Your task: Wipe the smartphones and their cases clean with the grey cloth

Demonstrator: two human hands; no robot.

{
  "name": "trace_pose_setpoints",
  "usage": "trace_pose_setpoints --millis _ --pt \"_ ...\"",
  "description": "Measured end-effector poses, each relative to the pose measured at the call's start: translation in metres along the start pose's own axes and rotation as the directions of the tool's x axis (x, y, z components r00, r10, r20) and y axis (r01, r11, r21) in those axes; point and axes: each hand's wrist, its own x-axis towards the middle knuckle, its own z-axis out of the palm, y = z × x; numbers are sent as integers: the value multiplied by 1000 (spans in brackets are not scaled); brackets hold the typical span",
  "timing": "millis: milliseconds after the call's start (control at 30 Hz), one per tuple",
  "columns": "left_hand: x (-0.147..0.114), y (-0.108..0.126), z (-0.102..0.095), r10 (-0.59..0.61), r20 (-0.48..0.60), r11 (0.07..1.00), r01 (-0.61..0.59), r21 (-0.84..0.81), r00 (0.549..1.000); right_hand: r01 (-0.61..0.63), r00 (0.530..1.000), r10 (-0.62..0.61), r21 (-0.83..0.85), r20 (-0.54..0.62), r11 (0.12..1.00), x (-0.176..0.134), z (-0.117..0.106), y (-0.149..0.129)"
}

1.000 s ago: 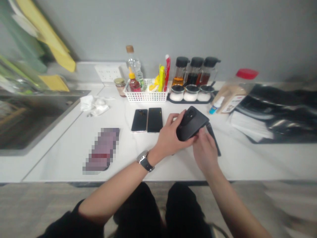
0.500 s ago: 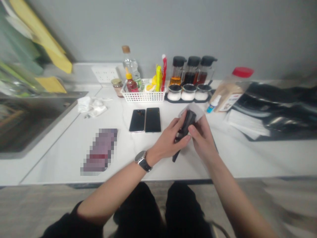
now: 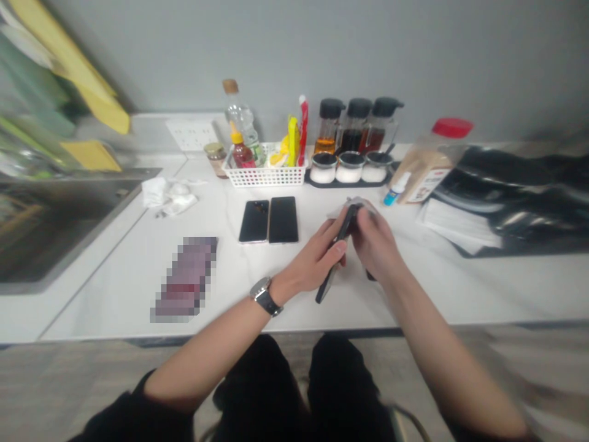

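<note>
My left hand (image 3: 322, 255), with a watch (image 3: 265, 296) on its wrist, grips a slim black phone (image 3: 327, 283) above the white counter (image 3: 257, 282). The phone is tilted and seen nearly edge-on. Closed around its upper end, my right hand (image 3: 375, 239) presses a thin white wipe (image 3: 356, 201) to it; the fingers are partly smeared by motion. Below the right palm shows the corner of a dark flat object (image 3: 370, 276), mostly hidden. Left of my hands, a black phone (image 3: 254, 222) and a second black phone (image 3: 284, 220) lie side by side, screens up.
A pixelated purplish item (image 3: 186, 279) lies at left, near crumpled white tissues (image 3: 170, 195) and the sink (image 3: 69, 227). Along the wall stand a white basket (image 3: 267, 178), sauce bottles (image 3: 358, 126), seasoning jars (image 3: 350, 169) and a red-lidded jug (image 3: 427, 166). Black pans (image 3: 519, 202) fill the right.
The held phone has turned more edge-on. My right hand has shifted up over its top end with the wipe, which now looks more bunched. The view has moved slightly.
</note>
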Motion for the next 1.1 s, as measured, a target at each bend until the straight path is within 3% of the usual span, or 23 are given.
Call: trace_pose_setpoints --millis 67,133,200,267,367,433,533,600,667,733,800,867,967,1100 --pt "2 2 0 -29 -24 999 28 -44 999 -56 993 55 -10 -100 998 9 -10 11" --pt "6 4 0 -62 -99 993 52 -103 993 -107 992 87 -242 -94 964 12 -18 23" --pt "11 4 -3 -83 -182 986 55 -156 980 -67 996 91 -524 21 849 8 -22 32" --pt "16 4 -5 -87 -235 981 42 -190 968 80 975 86 -685 205 724 -1 -23 32" --pt "20 3 -8 -52 -289 982 -4 -188 956 302 906 72 -756 417 581 -16 -25 20" --pt "20 2 -10 -1 -308 992 -38 -121 951 337 903 49 -773 428 537 -23 -28 6" --pt "20 -5 -13 78 -293 997 -77 13 953 196 968 4 -763 252 616 -28 -26 -12" --pt "20 -11 -16 143 -254 988 -125 89 957 69 990 26 -644 138 762 -29 -16 -20" --pt "21 -17 -18 220 -215 969 -188 158 952 -31 980 110 -416 166 909 -29 1 -24" --pt "22 -17 -19 267 -195 948 -222 228 944 -117 948 165 -185 272 976 -29 18 -23" --pt "22 -11 -21 269 -198 943 -216 254 943 -172 934 179 -52 310 984 -33 30 -20" --pt "22 2 -22 216 -208 964 -175 201 954 -214 933 212 -23 290 976 -39 33 -17" --pt "21 23 -23 79 -195 991 -57 119 978 -252 926 271 -104 264 962 -50 28 -13" --pt "20 34 -19 22 -181 978 16 207 983 -215 962 244 -215 119 953 -64 24 -11"
